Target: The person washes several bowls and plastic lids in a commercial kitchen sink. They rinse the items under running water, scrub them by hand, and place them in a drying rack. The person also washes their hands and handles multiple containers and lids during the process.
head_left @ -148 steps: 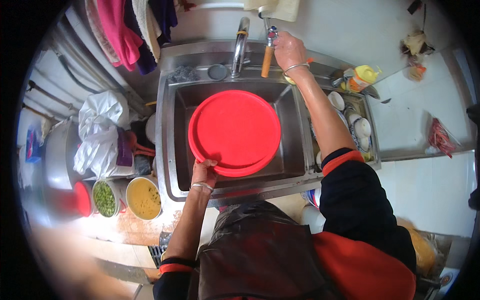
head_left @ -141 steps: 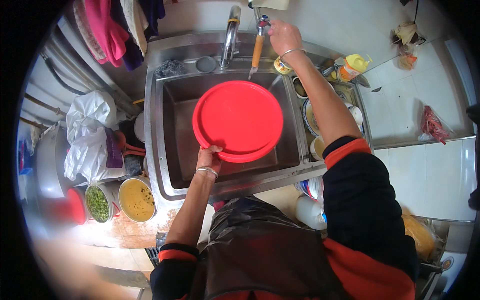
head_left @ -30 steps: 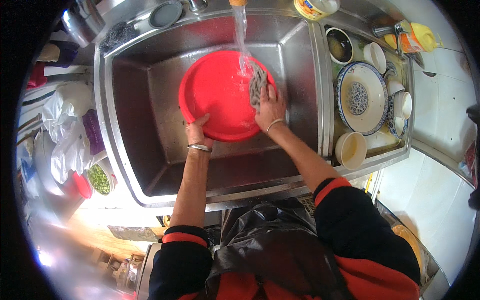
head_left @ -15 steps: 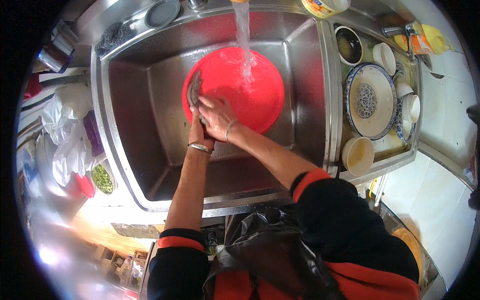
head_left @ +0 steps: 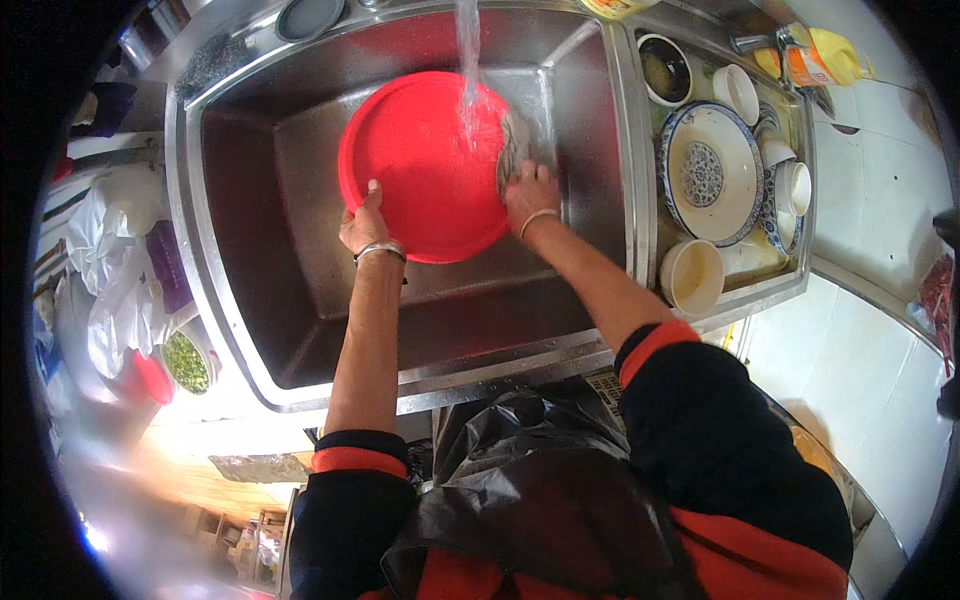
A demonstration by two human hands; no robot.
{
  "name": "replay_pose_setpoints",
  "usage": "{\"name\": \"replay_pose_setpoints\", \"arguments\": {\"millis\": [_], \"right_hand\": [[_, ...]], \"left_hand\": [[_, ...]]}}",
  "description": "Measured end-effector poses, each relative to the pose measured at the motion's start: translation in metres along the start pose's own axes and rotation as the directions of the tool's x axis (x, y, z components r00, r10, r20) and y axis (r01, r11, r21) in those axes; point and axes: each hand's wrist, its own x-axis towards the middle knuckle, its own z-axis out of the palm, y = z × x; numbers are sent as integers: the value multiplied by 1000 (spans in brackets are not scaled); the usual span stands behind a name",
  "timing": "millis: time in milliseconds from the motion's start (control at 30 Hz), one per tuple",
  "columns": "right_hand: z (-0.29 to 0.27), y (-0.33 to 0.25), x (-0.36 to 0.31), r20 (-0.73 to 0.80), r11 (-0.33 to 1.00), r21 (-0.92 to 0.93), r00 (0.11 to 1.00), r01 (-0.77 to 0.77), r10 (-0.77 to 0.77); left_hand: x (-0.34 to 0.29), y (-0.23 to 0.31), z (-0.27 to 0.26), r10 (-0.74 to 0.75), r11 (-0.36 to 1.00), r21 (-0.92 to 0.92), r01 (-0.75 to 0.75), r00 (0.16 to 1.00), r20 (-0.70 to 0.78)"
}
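Observation:
A round red basin (head_left: pixel 420 165) is in the metal sink, under a stream of running water (head_left: pixel 468 80). At its near left rim my left hand (head_left: pixel 366 224) grips the edge, thumb on top and the other fingers hidden beneath. My right hand (head_left: pixel 533 195) is closed on a wet grey-brown cloth (head_left: pixel 513 150), which lies against the basin's right rim. A bracelet circles each wrist.
The deep sink (head_left: pixel 290 180) surrounds the basin. To its right, a smaller compartment holds a blue-patterned plate (head_left: pixel 700 175), a dark-lined bowl (head_left: pixel 664 72) and a cream bowl (head_left: pixel 692 277). A yellow bottle (head_left: pixel 825 58) stands behind them. Plastic bags (head_left: pixel 125 260) hang left.
My right hand has carried the cloth from the basin's left rim to its right rim. My left hand has left the cloth and taken hold of the near left rim.

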Motion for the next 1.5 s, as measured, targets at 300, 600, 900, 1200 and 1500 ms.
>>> {"name": "replay_pose_setpoints", "arguments": {"millis": [300,600,900,1200,1500], "right_hand": [[-57,-96,-60,-199,835,398,924,381,-326],[-169,-21,-21,-328,136,943,918,303,224],[-95,14,-37,305,-758,651,931,-50,200],[-63,1,-69,-221,525,851,910,3,352],[-77,-120,24,-728,538,574,685,618,-10]], "left_hand": [[-22,18,-1,49,996,-74,-44,996,76],[-50,69,4,74,973,142,-184,824,561],[-11,-8,-69,-221,877,-207,433,747,626],[6,51,-66,62,994,-111,5,801,595],[-31,25,-48,-96,986,-24,166,678,729]]}}
